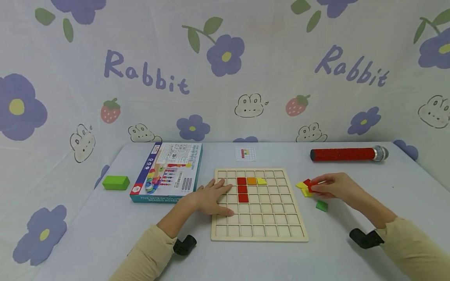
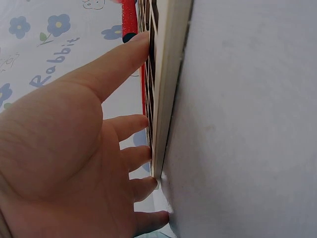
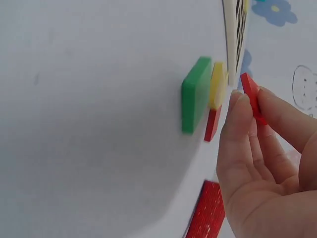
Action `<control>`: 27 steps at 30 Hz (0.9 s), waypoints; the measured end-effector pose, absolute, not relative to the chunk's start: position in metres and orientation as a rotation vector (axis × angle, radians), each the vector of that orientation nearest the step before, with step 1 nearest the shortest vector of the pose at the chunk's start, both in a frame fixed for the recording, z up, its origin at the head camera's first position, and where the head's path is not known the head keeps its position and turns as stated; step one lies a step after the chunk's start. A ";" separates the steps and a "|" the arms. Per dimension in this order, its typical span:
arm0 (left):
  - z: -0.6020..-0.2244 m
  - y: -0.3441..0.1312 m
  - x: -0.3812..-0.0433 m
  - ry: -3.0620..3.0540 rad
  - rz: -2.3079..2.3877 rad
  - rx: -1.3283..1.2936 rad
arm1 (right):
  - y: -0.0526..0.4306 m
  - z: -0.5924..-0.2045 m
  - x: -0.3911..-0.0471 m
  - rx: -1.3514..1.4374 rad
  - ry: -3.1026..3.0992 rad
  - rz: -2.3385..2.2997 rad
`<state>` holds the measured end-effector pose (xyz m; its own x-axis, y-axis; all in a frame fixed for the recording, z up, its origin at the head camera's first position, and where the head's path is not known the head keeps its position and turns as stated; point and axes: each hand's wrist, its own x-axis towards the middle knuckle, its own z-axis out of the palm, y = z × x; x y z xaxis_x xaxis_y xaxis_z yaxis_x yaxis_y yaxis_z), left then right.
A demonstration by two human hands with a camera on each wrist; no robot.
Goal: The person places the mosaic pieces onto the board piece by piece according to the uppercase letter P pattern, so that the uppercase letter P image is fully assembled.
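A wooden grid board point(image 1: 260, 239) lies on the table. My left hand point(image 1: 211, 197) rests on its left side with fingers spread; in the left wrist view, the fingertips point(image 2: 141, 154) meet the board's edge. Three red tiles point(image 1: 242, 189) stand in a column of the grid, with an orange tile point(image 1: 251, 180) and a yellow tile point(image 1: 261, 181) to the right of the top one. Right of the board, my right hand point(image 1: 335, 188) pinches a red tile point(image 3: 253, 101) between thumb and fingers, above loose yellow tiles point(image 1: 301, 185) and another red tile point(image 3: 212, 124). Nearer me lies a green tile point(image 1: 321, 205).
A small printed pattern card point(image 1: 245, 154) lies behind the board. On the left are a boxed toy set point(image 1: 175, 164) and a green block point(image 1: 116, 182). A red microphone point(image 1: 346, 154) lies at the back right. A patterned cloth hangs behind the table.
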<state>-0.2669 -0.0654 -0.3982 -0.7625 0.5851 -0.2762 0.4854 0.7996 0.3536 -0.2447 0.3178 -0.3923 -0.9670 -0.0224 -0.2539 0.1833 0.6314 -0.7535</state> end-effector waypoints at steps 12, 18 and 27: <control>-0.397 -0.064 -0.266 2.614 0.377 0.786 | 0.276 -0.388 -0.242 0.056 2.510 -1.311; -0.397 -0.064 -0.267 2.609 0.384 0.791 | 0.254 -0.386 -0.238 0.006 2.427 -1.392; -0.396 -0.064 -0.267 2.605 0.384 0.786 | 0.229 -0.389 -0.239 -0.013 2.361 -1.417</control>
<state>-0.2667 -0.0643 -0.3962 -0.7662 0.5750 -0.2870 0.4678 0.8052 0.3644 -0.2390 0.2286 -0.3892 -0.9258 -0.2021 -0.3194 0.1868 0.4900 -0.8514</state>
